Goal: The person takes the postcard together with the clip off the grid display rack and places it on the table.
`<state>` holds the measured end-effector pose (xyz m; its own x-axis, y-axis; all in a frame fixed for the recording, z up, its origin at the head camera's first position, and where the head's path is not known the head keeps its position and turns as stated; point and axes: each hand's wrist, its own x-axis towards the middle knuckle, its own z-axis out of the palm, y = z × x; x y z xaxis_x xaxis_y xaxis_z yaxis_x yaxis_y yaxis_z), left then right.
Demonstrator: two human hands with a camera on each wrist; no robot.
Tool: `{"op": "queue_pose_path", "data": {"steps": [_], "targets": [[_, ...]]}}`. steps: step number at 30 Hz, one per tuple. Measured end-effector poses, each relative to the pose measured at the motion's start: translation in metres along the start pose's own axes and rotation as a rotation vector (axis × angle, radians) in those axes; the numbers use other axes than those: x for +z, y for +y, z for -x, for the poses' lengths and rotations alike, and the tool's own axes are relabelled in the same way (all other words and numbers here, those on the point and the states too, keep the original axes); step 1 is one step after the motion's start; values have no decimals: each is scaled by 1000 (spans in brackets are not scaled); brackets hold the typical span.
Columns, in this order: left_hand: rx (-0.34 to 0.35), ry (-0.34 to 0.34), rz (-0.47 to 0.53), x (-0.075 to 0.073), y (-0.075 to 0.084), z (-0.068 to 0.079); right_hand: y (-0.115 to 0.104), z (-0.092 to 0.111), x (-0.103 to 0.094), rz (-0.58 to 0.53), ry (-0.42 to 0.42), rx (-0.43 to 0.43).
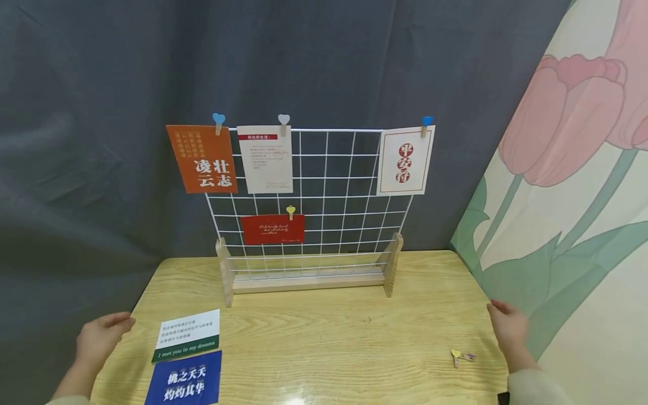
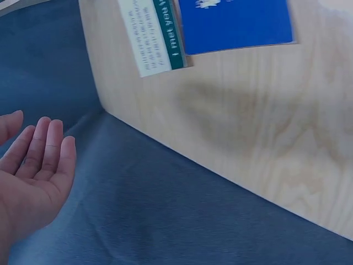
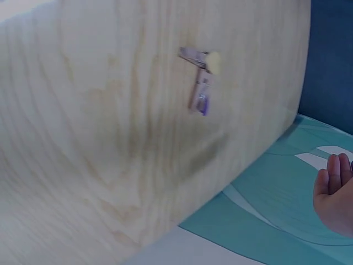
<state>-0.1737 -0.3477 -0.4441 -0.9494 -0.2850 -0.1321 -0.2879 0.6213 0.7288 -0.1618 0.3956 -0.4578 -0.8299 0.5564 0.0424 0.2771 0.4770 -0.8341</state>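
Note:
My left hand [image 1: 101,340] hovers over the table's left edge with nothing in it; in the left wrist view its fingers [image 2: 47,146] are loosely extended. Nearest to it lie a white-and-green card [image 1: 187,333] and, just below, a blue card [image 1: 186,378]. On the other side my right hand [image 1: 508,329] hovers past the table's right edge, also holding nothing, its fingers [image 3: 334,172] relaxed. Two small wooden clothespins lie to its left, one with a yellow heart [image 1: 455,355], the other with a purple top [image 1: 471,357].
A white wire grid [image 1: 336,185] in a wooden stand [image 1: 309,284] stands at the back of the table [image 1: 329,337]. Clothespins hold an orange card [image 1: 194,149], a white text card [image 1: 263,169], a red card [image 1: 268,236] and a red-lettered white card [image 1: 425,169] on it.

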Motion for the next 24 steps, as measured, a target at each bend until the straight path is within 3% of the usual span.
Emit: {"op": "queue_pose_path", "data": {"steps": [8,15,24], "targets": [[99,73,-14,-4,24,-3,-22,-18,-6,46,36,-38],[172,99,62,-4,46,-8,-46,-29,-12,29,41,-59],[259,117,71,-13,79,-16,-78,-37,-17,12,14,-180]]}}
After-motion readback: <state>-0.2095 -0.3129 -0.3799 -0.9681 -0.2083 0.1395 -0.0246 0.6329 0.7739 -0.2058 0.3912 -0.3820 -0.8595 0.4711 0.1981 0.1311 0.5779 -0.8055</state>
